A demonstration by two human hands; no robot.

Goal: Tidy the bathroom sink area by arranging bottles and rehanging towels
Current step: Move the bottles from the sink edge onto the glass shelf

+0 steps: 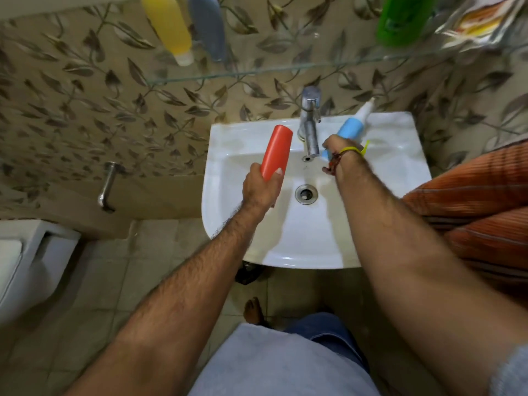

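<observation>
The person stands over a white wall-mounted sink point(405, 167), each of the two hands closed on a bottle. The left hand point(261, 190) is wrapped around the lower end of an orange-red bottle point(277, 151), holding it tilted above the left side of the basin, clear of the chrome tap point(310, 121). The right hand point(337, 148) grips the lower end of a light-blue bottle with a white nozzle point(353, 125), which slants toward the back right corner of the sink; whether it rests on the ledge or is lifted cannot be told. Above, a glass shelf point(257, 70) already carries a yellow bottle point(168, 27), a grey-blue bottle point(207, 24), a green bottle point(400, 21) and a foil pouch point(483, 21). The step in hand looks like lifting both bottles up to that shelf. To do it well, each bottle should be turned upright before it clears the shelf edge, then set down base-first in the open stretch between the grey-blue and green bottles, one at a time so neither knocks a neighbour. An orange striped towel point(471, 195) at the right still waits to be rehung.
</observation>
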